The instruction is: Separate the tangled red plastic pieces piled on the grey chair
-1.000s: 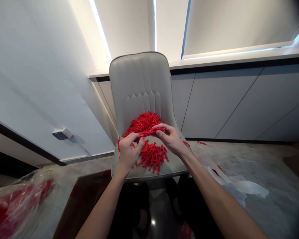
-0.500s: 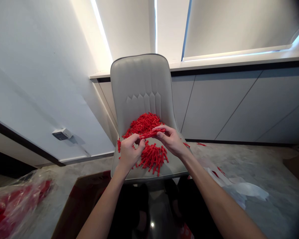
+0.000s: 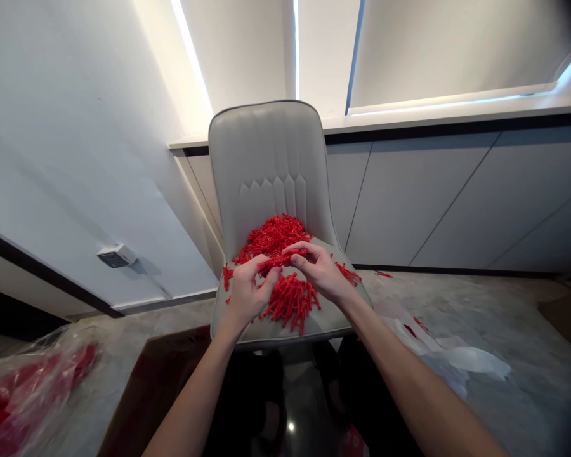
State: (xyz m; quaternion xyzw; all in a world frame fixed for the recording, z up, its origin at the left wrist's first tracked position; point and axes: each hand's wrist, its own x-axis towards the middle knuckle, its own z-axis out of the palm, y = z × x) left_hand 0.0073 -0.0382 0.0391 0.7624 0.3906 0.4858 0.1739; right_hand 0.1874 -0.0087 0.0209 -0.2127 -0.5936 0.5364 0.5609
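Between my two hands is a small bundle of glossy red plastic pieces (image 3: 280,259), thin and stick-like, lying nearly level. My left hand (image 3: 251,289) pinches its left end with thumb and fingers. The right end is gripped by my right hand (image 3: 320,270), thumb below and fingers above. Just under the hands, a heap of similar red pieces (image 3: 292,301) lies fanned on the grey chair seat (image 3: 333,324). Behind the hands rises a larger pile of red pieces (image 3: 276,233) against the backrest. The exact shape of each piece is too small to make out.
A few red pieces (image 3: 346,274) lie at the seat's right edge, others (image 3: 227,277) at its left. Clear plastic bags with red contents (image 3: 38,387) lie on the floor at left, a cardboard box (image 3: 147,387) beside the chair, a white bag (image 3: 476,363) at right.
My right hand has moved slightly left along the bundle, closer to my left hand. More of the red pieces at the seat's right edge now show.
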